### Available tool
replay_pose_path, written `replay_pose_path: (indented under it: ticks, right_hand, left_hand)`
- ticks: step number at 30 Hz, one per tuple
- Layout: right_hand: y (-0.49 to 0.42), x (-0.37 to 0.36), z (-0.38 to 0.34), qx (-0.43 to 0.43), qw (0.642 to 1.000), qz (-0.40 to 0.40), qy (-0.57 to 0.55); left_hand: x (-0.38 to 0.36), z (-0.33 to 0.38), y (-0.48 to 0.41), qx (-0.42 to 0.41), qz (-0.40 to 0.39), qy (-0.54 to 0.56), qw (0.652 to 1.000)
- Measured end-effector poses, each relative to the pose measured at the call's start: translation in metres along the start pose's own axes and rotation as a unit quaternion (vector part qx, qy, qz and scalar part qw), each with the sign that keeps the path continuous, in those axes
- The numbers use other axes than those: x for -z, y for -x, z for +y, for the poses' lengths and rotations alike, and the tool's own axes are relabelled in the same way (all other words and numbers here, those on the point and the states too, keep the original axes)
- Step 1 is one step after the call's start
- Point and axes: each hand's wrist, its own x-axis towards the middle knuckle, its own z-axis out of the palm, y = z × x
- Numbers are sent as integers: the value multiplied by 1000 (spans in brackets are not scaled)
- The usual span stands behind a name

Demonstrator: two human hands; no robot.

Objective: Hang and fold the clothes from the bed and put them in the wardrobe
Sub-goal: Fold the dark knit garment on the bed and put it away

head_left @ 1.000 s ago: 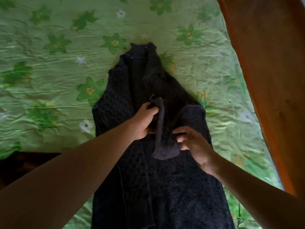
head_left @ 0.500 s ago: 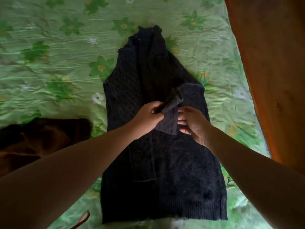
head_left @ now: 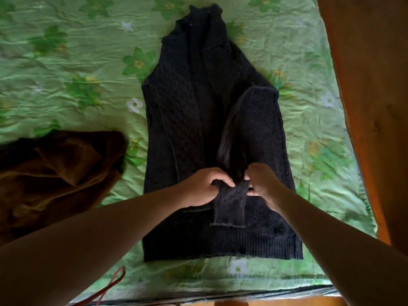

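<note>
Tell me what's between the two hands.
The sleeve of the cardigan, pinched from either side by the left hand and the right hand, in the head view.

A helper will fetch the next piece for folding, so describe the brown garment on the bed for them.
On the bed's green flower-print sheet, a dark navy knitted cardigan lies spread flat in the middle. Left of it, with a strip of sheet between, sits the crumpled brown fabric garment. It is the only brown, bunched-up piece there.
</note>
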Motion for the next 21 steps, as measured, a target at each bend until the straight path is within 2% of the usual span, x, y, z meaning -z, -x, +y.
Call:
replay_pose_path:
  ticks: [1, 3, 4, 5, 6, 7, 8, 9, 11, 13, 14, 15, 16, 17, 18, 19, 21]
  right_hand:
    - [-3, 1, 2, 15, 998, 28, 49]
    - [-8, 4, 3, 79, 980, 91, 157]
    - [-10, 3, -3, 117, 973, 113, 165]
    - [-12, 1, -10, 148, 968, 129, 153]
    - [-12, -3, -19, 164, 966, 131, 151]
    - [-12, -9, -29, 160, 968, 113, 154]
    - [-11, -13, -37, 138, 975, 85, 149]
    - [-10, -17, -45, 110, 984, 57, 129]
    - [-10, -18, -54, 66, 995, 43, 65]
    - [-11, -13, -56, 43, 998, 46, -15]
    - [-9, -9, -56, 28, 996, 34, -74]
    - [-8, -5, -54, 6, 987, 5, -159]
    - [-6, 0, -51, -24, 967, -39, -251]
    - [-3, 5, -48, -54, 942, -79, -321]
    - [-1, 9, -44, -72, 928, -107, -350]
    - [-2, 11, -39, -71, 930, -118, -341]
    - [-5, 16, -31, -27, 956, -95, -275]
  left_hand:
    - [0, 1, 1, -19, 27, 11, 999]
    - [-1, 4, -4, -46, 130, 12, 990]
    - [0, 5, -10, -29, 197, 40, 979]
    - [2, 9, -17, 24, 242, 126, 962]
    - [4, 15, -22, 91, 246, 255, 931]
    - [6, 18, -27, 149, 220, 368, 891]
    - [8, 19, -29, 172, 175, 444, 862]
    - [10, 19, -30, 170, 123, 464, 861]
    - [10, 18, -29, 131, 63, 394, 908]
    - [9, 19, -30, 103, 109, 262, 953]
    - [9, 19, -31, 97, 164, 209, 959]
    - [8, 19, -34, 95, 218, 186, 953]
    - [9, 18, -36, 97, 252, 214, 939]
    - [9, 17, -37, 103, 249, 284, 920]
    - [8, 16, -39, 111, 215, 363, 900]
    - [8, 14, -40, 124, 176, 419, 882]
    - [6, 12, -42, 147, 110, 447, 876]
